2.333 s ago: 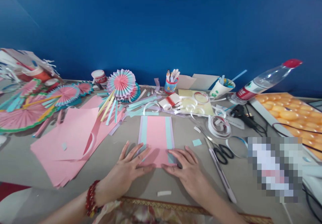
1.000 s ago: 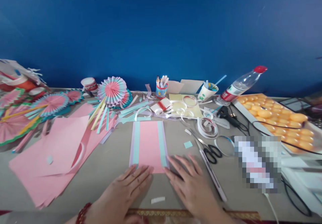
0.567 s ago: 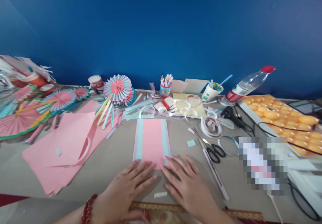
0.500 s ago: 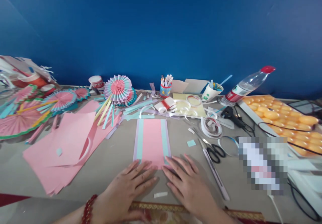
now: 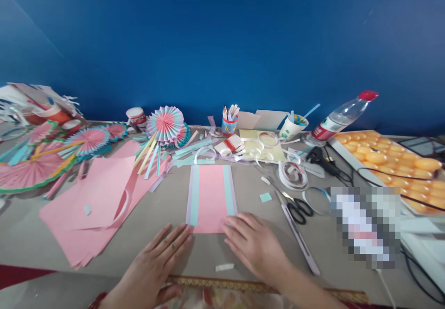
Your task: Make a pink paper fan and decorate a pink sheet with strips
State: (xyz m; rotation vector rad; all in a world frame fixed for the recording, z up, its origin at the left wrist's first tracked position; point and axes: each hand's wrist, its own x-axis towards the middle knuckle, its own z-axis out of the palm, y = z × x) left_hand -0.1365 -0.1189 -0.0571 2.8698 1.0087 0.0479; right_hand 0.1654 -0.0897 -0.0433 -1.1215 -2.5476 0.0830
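In front of me a pink sheet of paper (image 5: 211, 198) lies flat, with mint and lilac strips along both long sides. My left hand (image 5: 158, 258) rests at its near left corner, fingers stretched out and fingertips at the edge. At the near right corner, my right hand (image 5: 255, 244) lies palm down with its fingers extended over the paper's edge. Neither hand grips anything. Between the hands, a small white strip (image 5: 225, 267) lies near the table edge.
To the right lie a utility knife (image 5: 301, 239), black-handled scissors (image 5: 298, 209) and a roll of white tape (image 5: 293, 175). Pink sheets (image 5: 79, 207) and folded paper fans (image 5: 165, 123) are at left. A tilted bottle (image 5: 340, 119) and a glue gun (image 5: 321, 160) are at back right.
My left hand has moved left and toward me, off most of the paper. The right hand has its fingers closer together and has shifted slightly left.
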